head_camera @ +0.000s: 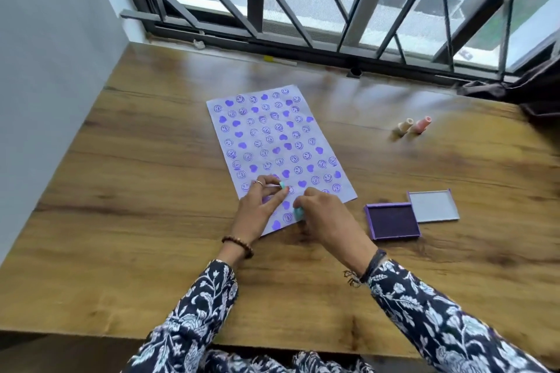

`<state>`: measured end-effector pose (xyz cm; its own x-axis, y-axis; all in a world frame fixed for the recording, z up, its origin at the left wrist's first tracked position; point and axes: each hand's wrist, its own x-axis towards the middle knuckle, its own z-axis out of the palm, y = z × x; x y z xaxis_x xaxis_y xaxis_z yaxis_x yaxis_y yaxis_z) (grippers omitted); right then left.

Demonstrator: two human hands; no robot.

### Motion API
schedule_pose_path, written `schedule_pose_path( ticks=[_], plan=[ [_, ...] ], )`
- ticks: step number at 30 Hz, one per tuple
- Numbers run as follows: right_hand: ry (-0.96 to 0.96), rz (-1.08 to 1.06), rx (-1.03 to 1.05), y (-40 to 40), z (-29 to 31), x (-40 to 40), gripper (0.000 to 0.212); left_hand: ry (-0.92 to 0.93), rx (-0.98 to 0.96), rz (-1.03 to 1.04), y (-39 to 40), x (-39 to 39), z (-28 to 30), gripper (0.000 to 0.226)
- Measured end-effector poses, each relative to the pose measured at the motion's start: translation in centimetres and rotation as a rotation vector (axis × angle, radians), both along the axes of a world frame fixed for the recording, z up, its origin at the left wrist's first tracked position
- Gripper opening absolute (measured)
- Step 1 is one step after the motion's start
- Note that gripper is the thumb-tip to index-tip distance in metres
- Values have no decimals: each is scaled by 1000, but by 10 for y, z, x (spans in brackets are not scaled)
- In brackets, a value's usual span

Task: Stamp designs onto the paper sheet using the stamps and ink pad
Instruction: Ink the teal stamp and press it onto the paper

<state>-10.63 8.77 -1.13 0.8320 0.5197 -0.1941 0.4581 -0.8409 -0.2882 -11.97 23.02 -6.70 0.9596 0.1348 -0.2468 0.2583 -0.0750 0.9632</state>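
A white paper sheet [272, 142] lies on the wooden table [121, 191], covered with purple hearts and smiley faces. My left hand [257, 212] rests on its near end and pinches a small teal piece [282, 185], perhaps a stamp cap, between the fingertips. My right hand [321, 215] is closed around a teal stamp [298, 212] that is held down at the sheet's near right corner. The open purple ink pad [392, 221] sits to the right of the sheet, its grey lid [433, 206] lying beside it.
Two more stamps, one beige [403, 126] and one pink [421, 124], stand at the far right of the table. A barred window runs along the far edge. Dark cloth [533, 91] lies at the right corner. A wall stands on the left.
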Motion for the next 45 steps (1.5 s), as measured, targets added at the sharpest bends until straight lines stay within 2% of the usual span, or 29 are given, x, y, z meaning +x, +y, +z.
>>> schedule_pose_path(
  ticks=[3,5,8,10,12,15,22,26,29,34,39,45],
  plan=[
    [129,-132,109,-5,-1,5,22,9,-17,-9,0,-1,3,24],
    [244,-413,373,-16,-1,3,20,8,-89,1,1,-1,4,19],
    [436,-840,926,-37,2,-8,22,-35,-162,20,4,-4,11,11],
    [562,-951,1181,-48,7,-17,26,-70,-120,29,5,-6,15,13],
    [594,-948,1267,-55,15,-25,27,-101,-132,17,3,-7,22,16],
    [587,-845,1275,-56,29,-35,25,-113,-237,-51,-9,-10,37,19],
    [326,-694,1121,-61,67,-38,24,-144,-320,-187,-42,-14,64,20],
    [278,-663,1091,-71,80,-35,23,-168,-318,-203,-51,-9,72,16],
    [257,-650,1028,-78,86,-32,23,-186,-308,-192,-58,-6,77,26],
    [231,-622,964,-92,94,-20,23,-234,-292,-184,-73,-1,84,28],
    [297,-663,1076,-107,90,-4,17,-242,-317,-177,-92,9,84,30],
    [460,-717,1322,-118,68,13,27,-213,-347,-97,-120,27,67,24]
  ],
)
